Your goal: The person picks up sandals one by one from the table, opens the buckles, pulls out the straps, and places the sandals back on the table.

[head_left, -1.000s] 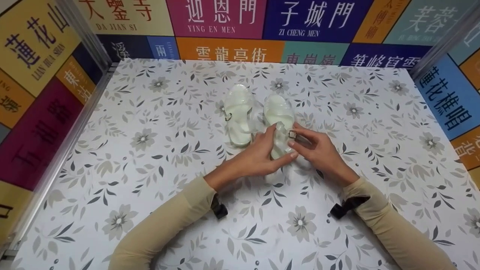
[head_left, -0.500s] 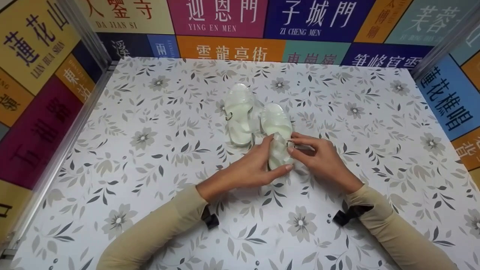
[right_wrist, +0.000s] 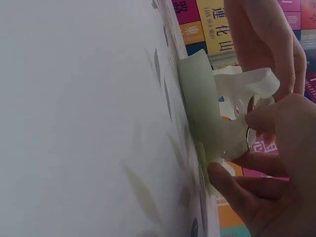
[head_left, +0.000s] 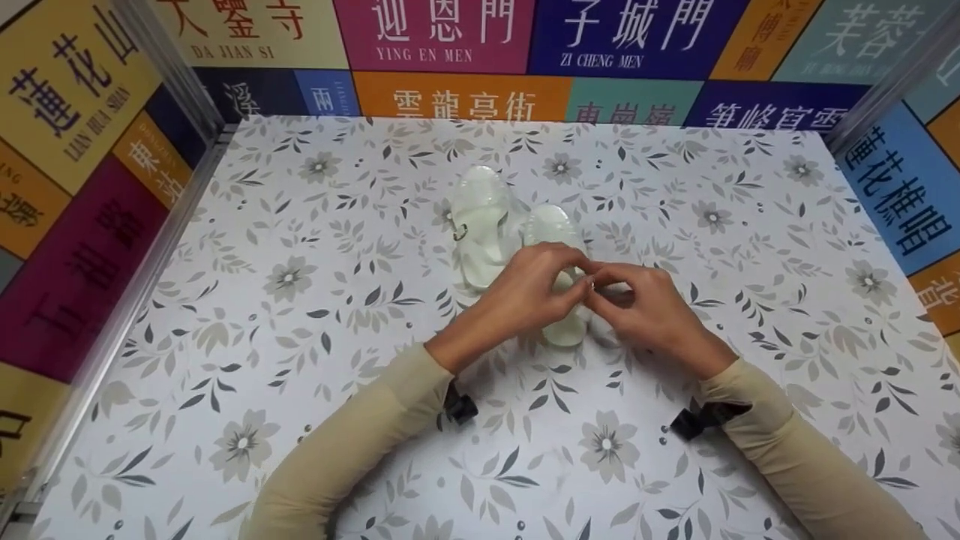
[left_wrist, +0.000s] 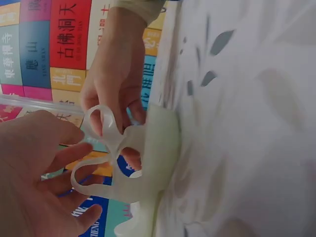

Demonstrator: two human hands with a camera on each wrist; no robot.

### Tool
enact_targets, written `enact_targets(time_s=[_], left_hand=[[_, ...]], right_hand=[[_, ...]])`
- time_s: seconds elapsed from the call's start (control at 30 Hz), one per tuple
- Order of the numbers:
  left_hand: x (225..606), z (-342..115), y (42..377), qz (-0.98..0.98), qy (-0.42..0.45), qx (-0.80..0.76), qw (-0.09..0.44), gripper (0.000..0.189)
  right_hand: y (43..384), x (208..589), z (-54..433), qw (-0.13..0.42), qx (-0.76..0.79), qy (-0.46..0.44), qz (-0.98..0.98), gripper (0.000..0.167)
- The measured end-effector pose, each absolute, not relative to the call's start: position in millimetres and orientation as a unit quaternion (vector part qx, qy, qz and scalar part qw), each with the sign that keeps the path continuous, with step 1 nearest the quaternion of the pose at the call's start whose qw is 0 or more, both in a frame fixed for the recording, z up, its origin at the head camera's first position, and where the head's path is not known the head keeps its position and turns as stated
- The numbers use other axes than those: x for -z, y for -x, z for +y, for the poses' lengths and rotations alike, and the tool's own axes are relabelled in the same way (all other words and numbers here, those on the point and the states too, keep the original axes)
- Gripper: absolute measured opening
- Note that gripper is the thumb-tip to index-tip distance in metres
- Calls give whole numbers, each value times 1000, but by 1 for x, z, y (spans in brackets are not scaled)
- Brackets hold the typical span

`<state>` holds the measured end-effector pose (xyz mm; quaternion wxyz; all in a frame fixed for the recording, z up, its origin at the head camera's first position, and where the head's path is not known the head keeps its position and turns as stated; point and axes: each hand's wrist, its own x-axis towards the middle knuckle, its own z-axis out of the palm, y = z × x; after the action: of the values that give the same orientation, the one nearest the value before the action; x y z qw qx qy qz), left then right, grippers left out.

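Two pale green, translucent jelly sandals lie side by side on the table. Over the right sandal my hands meet, covering its middle and most of its strap. With thumb and forefinger, my left hand appears to pinch the ankle strap; their contact is partly hidden. From the right, my right hand pinches the strap at its metal buckle, clearest in the right wrist view. The sandal's heel shows below my hands. Beside it, the left sandal has its toe pointing away, its heel partly behind my left hand.
A white table with a grey floral print lies under everything. Its back edge meets a colourful panel of Chinese place names; similar panels stand at left and right.
The right sandal came toward me between the first two frames. Since then my left hand has risen off its heel side to the strap, its fingertips now meeting those of my right hand.
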<state>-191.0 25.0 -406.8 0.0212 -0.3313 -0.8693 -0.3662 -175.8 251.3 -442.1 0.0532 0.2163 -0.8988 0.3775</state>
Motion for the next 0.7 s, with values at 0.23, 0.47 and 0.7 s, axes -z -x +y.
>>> enact_targets(time_s=[0.23, 0.47, 0.7], left_hand=[[417, 33, 204, -872, 337, 354, -7, 20], [423, 26, 208, -859, 353, 370, -15, 26], [428, 24, 212, -846, 343, 407, -36, 27]], right_hand=[[193, 454, 272, -43, -462, -235, -854, 11], [199, 461, 291, -172, -571, -218, -772, 21], [190, 463, 286, -191, -615, -186, -743, 29]])
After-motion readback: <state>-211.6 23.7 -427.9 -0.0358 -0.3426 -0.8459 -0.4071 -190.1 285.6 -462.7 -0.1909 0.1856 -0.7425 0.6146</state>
